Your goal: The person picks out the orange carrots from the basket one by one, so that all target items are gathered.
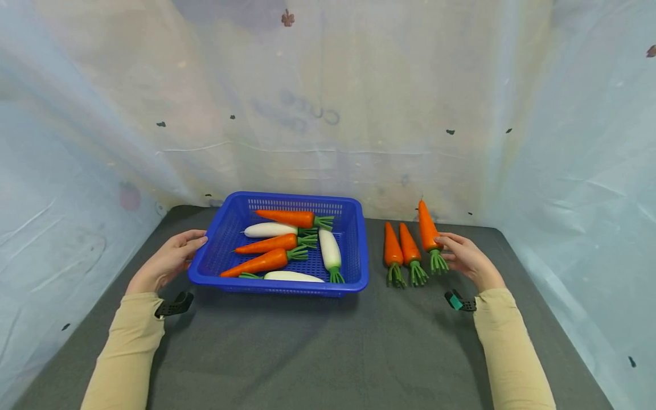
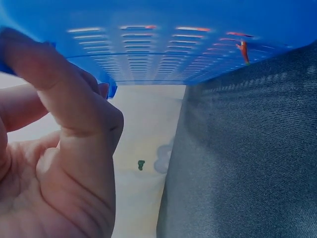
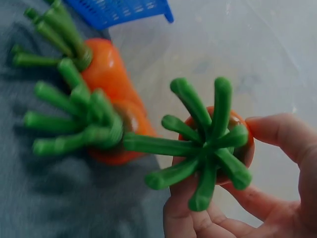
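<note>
The left hand (image 1: 171, 259), left of centre in the head view, reaches in from the lower left with its wrist bent toward the middle and grips the left rim of a blue basket (image 1: 279, 288). In the left wrist view its fingers bend upward to the basket's edge at the upper left, below the slotted wall.

The right hand (image 1: 466, 259), right of centre in the head view, comes up from the lower right, angled inward. Thumb and fingers pinch a carrot (image 1: 427, 225) near its leafy end, the pointed tip toward the top of the frame. In the right wrist view the green stalks fan toward the camera, thumb at the right, other fingers below. Just left of it, a second carrot (image 1: 409, 246) and a third carrot (image 1: 392, 247) lie side by side on the grey desk (image 1: 307, 353).

The basket holds three more carrots (image 1: 287, 217) and three white radishes (image 1: 330, 249), one of them upright in the frame at the right end.

Both forearms wear beige sleeves (image 1: 512, 347) and black wrist straps (image 1: 174, 304); the right strap bears a plain teal patch (image 1: 455, 302). On the pale sheet (image 1: 328, 68), upper centre, faint bluish curls resemble lettering but cannot be read.
</note>
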Demonstrator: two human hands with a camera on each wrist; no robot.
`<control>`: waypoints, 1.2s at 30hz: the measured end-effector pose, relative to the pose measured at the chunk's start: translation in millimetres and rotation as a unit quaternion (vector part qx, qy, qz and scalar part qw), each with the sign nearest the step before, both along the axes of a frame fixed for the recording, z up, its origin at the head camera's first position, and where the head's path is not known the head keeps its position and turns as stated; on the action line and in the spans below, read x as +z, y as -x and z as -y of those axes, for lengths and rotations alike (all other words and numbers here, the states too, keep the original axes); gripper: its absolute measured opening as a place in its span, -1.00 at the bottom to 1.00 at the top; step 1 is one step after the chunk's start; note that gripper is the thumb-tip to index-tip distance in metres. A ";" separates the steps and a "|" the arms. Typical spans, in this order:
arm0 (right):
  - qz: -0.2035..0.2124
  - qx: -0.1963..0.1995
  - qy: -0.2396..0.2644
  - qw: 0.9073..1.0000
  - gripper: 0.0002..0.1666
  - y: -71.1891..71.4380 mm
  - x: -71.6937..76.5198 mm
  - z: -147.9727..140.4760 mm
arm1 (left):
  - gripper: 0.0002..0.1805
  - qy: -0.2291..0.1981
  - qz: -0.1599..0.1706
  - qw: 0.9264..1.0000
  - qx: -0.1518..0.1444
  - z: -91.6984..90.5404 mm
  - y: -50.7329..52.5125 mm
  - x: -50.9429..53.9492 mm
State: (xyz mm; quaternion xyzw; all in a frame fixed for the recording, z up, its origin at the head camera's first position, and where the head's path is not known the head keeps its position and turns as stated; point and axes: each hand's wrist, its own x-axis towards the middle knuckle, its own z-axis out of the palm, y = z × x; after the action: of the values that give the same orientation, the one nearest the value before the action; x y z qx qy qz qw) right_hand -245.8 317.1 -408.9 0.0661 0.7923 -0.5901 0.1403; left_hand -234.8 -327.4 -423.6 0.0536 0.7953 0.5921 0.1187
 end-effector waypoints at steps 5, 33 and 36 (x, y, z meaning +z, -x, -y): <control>0.009 -0.008 -0.027 1.000 -0.06 -0.9 -9.5 -8.4 | -0.32 -0.005 0.001 1.000 -0.001 0.1 0.3 -0.4; 0.018 0.007 -0.079 0.997 -0.07 -3.1 -33.4 -11.9 | -0.32 0.032 0.005 0.999 -0.014 2.7 2.8 6.2; 0.018 0.004 -0.080 0.997 -0.09 -2.6 -33.3 -10.2 | -0.32 0.040 0.004 0.999 -0.020 5.1 3.9 6.8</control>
State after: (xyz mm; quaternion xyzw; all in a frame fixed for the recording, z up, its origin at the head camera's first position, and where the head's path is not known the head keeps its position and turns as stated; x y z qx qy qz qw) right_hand -243.2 327.3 -442.1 0.0844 0.8343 -0.5234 0.1513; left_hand -238.7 -332.5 -416.8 0.0626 0.8164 0.5579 0.1353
